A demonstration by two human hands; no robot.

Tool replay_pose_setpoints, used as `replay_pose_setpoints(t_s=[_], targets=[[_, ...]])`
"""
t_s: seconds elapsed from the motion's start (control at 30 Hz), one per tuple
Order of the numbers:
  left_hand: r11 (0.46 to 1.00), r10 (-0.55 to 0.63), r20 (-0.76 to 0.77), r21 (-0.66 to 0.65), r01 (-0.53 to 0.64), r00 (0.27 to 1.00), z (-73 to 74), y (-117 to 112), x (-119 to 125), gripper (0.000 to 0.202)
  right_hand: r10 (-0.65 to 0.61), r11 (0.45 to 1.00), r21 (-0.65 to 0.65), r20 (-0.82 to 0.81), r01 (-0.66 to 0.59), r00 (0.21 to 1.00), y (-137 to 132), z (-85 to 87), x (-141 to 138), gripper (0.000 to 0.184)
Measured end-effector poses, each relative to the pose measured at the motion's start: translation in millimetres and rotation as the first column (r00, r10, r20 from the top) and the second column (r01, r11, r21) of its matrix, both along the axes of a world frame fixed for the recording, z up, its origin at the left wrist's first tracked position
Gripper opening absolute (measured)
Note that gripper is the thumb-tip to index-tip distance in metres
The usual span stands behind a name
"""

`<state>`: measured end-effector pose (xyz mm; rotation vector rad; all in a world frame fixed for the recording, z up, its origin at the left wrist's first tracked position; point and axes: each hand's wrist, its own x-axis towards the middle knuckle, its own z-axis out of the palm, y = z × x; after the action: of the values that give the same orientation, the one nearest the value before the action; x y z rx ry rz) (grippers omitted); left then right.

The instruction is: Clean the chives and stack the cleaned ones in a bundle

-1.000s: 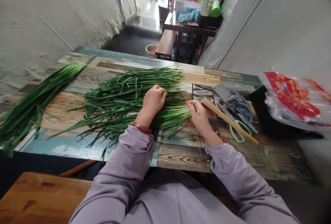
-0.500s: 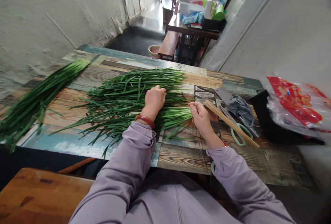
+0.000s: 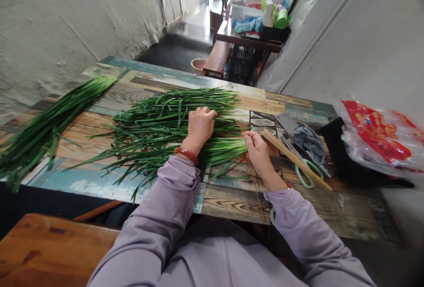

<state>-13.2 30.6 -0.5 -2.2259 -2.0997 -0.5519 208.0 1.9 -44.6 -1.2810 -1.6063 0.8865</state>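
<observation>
A big loose pile of green chives [image 3: 155, 130] lies across the patchwork wooden table [image 3: 232, 194]. My left hand [image 3: 199, 125] rests on the pile with its fingers curled down into the stalks. My right hand [image 3: 257, 151] sits at the cut ends of the chives, fingers closed in a pinch on a few stalk ends. Just right of that hand lies a bundle of thin wooden sticks [image 3: 293, 158], slanting toward the table's front.
A second, tidier chive bundle [image 3: 49, 126] lies at the table's left. Green-handled scissors [image 3: 306, 173], a cleaver [image 3: 285, 122] and a grey cloth [image 3: 308, 140] lie at the right, beside a red-printed plastic bag [image 3: 380, 139]. A wooden bench [image 3: 39, 247] stands below; another cluttered table [image 3: 255, 35] stands behind.
My left hand has slid slightly right and forward on the pile, fingers curling over the stalks. The right hand stays at the cut ends. The view shifted a little.
</observation>
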Motion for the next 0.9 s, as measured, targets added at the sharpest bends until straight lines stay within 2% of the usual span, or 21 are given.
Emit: replay_pose_setpoints(t_s=[0.13, 0.23, 0.43, 0.67, 0.9], targets=[[0.999, -0.03, 0.091, 0.03, 0.027, 0.995, 2.6, -2, 1, 0.022, 0.005, 1.0, -0.012, -0.022, -0.005, 1.0, 0, 1.8, -2, 0.042], [0.992, -0.097, 0.191, 0.099, 0.079, 0.977, 6.3, -4, 5, 0.019, -0.004, 1.0, 0.001, -0.029, 0.004, 1.0, -3, 6.5, -4, 0.04], [0.951, -0.307, 0.47, 0.128, 0.28, 0.828, 12.3, -14, 26, 0.02, -0.056, 0.99, 0.13, 0.009, 0.054, 0.998, -14, 25.7, -9, 0.031], [0.926, -0.377, 0.401, 0.14, 0.35, 0.835, 14.1, -24, 41, 0.024, -0.045, 0.979, 0.199, 0.03, 0.039, 0.999, -14, 30.7, -6, 0.027], [0.917, -0.396, 0.533, 0.193, 0.348, 0.747, 13.7, -25, 42, 0.019, -0.058, 0.979, 0.2, 0.038, 0.049, 0.998, -16, 34.0, -5, 0.026]])
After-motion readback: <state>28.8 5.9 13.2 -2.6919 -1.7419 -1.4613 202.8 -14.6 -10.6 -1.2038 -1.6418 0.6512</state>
